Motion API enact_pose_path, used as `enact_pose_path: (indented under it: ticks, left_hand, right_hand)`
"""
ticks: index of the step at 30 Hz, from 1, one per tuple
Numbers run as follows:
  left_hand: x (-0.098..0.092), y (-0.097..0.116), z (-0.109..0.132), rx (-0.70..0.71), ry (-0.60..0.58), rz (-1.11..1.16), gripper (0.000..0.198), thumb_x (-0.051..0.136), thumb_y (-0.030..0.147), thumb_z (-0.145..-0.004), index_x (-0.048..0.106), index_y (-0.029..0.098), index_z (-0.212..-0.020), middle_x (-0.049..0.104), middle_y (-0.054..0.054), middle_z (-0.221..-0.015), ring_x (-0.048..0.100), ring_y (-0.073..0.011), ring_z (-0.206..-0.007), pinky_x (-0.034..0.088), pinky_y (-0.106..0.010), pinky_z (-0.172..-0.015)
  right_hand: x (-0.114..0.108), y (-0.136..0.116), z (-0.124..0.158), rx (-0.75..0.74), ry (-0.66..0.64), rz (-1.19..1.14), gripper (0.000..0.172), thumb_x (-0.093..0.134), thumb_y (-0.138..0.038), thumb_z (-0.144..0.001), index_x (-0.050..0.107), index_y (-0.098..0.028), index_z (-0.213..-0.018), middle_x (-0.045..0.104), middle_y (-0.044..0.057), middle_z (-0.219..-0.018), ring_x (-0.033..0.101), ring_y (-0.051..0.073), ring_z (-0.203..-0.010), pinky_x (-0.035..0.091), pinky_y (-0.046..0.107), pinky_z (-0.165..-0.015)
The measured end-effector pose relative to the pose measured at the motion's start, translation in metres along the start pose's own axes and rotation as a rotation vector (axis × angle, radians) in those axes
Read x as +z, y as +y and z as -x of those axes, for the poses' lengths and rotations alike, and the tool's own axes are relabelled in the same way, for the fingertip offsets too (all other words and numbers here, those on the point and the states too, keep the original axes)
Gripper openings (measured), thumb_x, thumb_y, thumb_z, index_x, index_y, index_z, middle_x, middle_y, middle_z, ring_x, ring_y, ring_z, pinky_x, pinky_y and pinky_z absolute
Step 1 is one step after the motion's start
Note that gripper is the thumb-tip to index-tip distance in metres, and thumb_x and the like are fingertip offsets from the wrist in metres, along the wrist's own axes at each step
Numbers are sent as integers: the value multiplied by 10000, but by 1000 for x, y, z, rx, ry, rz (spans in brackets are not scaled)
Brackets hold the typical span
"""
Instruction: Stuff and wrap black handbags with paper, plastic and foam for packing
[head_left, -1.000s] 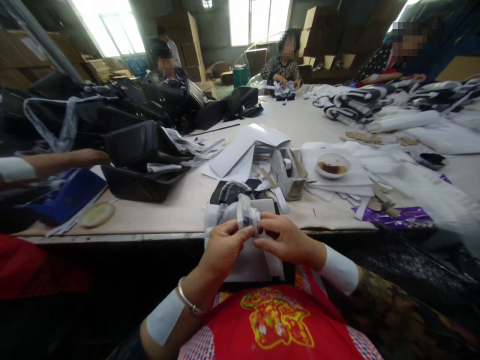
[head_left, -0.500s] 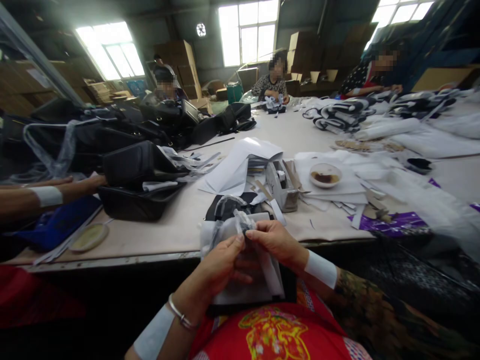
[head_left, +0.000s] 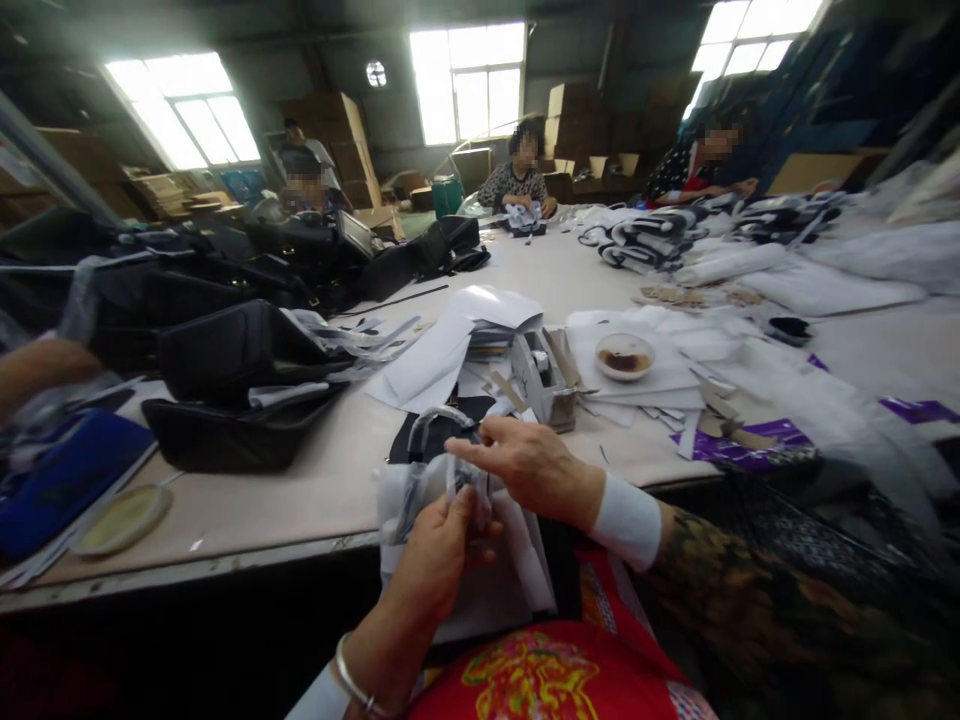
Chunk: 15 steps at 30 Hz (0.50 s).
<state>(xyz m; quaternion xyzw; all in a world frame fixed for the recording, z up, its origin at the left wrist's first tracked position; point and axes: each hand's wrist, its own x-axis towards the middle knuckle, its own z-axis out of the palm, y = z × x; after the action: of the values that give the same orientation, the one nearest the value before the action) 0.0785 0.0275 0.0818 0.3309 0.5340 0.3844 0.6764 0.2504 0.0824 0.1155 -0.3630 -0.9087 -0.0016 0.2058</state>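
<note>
A bag with pale wrapping point(head_left: 517, 575) leans between my lap and the table's front edge. Clear plastic film covers its looped handle point(head_left: 429, 425), which rises over a black piece point(head_left: 403, 437) on the table. My left hand point(head_left: 439, 545) pinches the film-wrapped handle low down, thumb on top. Just above it, my right hand point(head_left: 529, 470) bends over the same wrapped part, index finger stretched left across it and the other fingers curled. What lies under those curled fingers is mostly hidden.
Black bags point(head_left: 232, 400) are piled on the left, near another person's arm point(head_left: 45, 375) and a blue case point(head_left: 75, 470). Ahead lie white sheets point(head_left: 427, 360), a grey box point(head_left: 544, 385) and a bowl with brown residue point(head_left: 624, 357). Several people sit across the table.
My right hand has gone from a thumb-and-finger pinch to a stretched index finger over the wrapped handle. My left hand keeps its pinch. The view has shifted right; the neighbour's arm has drawn back left.
</note>
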Motion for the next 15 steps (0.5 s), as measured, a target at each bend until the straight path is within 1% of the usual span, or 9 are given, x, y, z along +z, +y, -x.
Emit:
enact_pose_path:
  ticks: [1,3,5,6,8,11,13,15]
  left_hand:
    - [-1,-1,0,10,19,-46,468,701,613,-780,647,152,-844,648,-35,-789,662,-184,-712,522,-234,-499]
    - [-4,-3,-1,21,47,-124,465,712,613,-768,660,156,-835,644,-33,-771,648,-187,-700,530,-248,-498]
    - [-9,-5,-3,22,61,-161,467,731,616,-747,671,159,-819,637,-30,-740,630,-185,-685,538,-253,-501]
    - [-11,-5,-4,19,64,-155,469,741,619,-735,675,161,-809,634,-29,-723,620,-184,-678,543,-255,-507]
    - [-14,-6,-6,16,65,-87,468,765,618,-709,693,168,-816,644,-32,-720,615,-186,-687,566,-265,-544]
    - [-16,-6,-8,17,59,46,474,822,595,-642,720,174,-835,668,-42,-741,628,-203,-709,596,-296,-601]
    - [-16,-6,-9,19,65,75,481,846,589,-604,717,168,-797,662,-37,-719,625,-202,-691,603,-307,-610]
    - [-16,-5,-10,15,88,69,502,859,596,-576,707,160,-770,652,-27,-695,614,-188,-668,600,-301,-607]
  right_hand:
    - [-1,5,-8,-75,-48,43,446,481,-135,-947,535,-303,-1357,566,58,-973,509,160,-754,357,259,-602]
    - [2,14,-21,-204,-127,105,328,498,-208,-967,593,-309,-1264,557,53,-979,509,155,-748,320,252,-563]
    - [12,21,-31,-278,-158,135,216,501,-257,-976,640,-278,-1140,559,51,-990,521,157,-759,299,251,-536]
    - [18,24,-33,-284,-154,138,194,494,-267,-979,648,-264,-1097,564,50,-996,528,159,-767,297,253,-531]
    - [30,26,-34,-226,-123,123,192,478,-269,-982,652,-239,-1058,578,48,-982,537,160,-764,310,262,-537]
    - [45,20,-28,-43,-61,90,174,492,-220,-953,653,-191,-1010,608,45,-924,544,160,-735,348,279,-576]
    - [46,15,-19,20,-15,71,141,516,-187,-923,645,-159,-971,630,54,-903,550,166,-730,374,286,-607]
    - [41,16,-7,38,60,29,119,530,-173,-904,639,-155,-947,641,58,-879,561,173,-742,402,284,-639]
